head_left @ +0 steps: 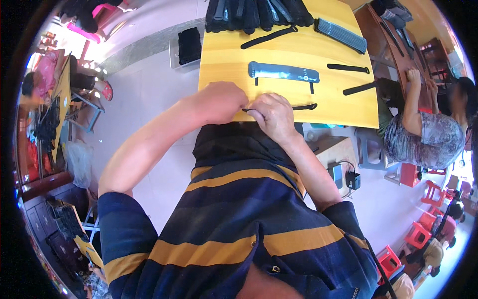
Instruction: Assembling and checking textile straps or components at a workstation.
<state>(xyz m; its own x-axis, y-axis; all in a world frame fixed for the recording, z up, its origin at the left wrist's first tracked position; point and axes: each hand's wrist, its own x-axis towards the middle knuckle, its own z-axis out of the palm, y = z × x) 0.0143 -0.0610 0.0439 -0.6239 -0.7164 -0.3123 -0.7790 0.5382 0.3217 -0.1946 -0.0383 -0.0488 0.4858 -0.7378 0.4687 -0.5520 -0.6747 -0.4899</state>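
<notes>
Near the worktop's (224, 57) near-L corner, the L hand (221, 102) is curled palm-down just above the near edge, fingers together & apparently pinched on the L tip of a thin black strap (247, 110); exact fingertip contact is partly hidden. Strap's long axis runs L–R, approx. parallel to the near edge. Next rightward, R hand (273, 115) lies over its middle, thumb & fingers clamped on it right beside the L fingertips, so the hands are about touching & both equally near that tip. Above them, toward the far edge, another black strap (269, 38) slants up to the R; between it & the hands is a flat blue-grey sleeve (284, 73), long axis also L–R, w/ two short black tabs pointing at the near edge. R of the R hand, what looks like the same strap's rounded end (312, 106) sticks out, well short of the near-R corner. Further R, a stack of grey sleeves (340, 35) slants by the far-R corner; below it, one loose strap (347, 68), then another (359, 88) at the R edge.
</notes>
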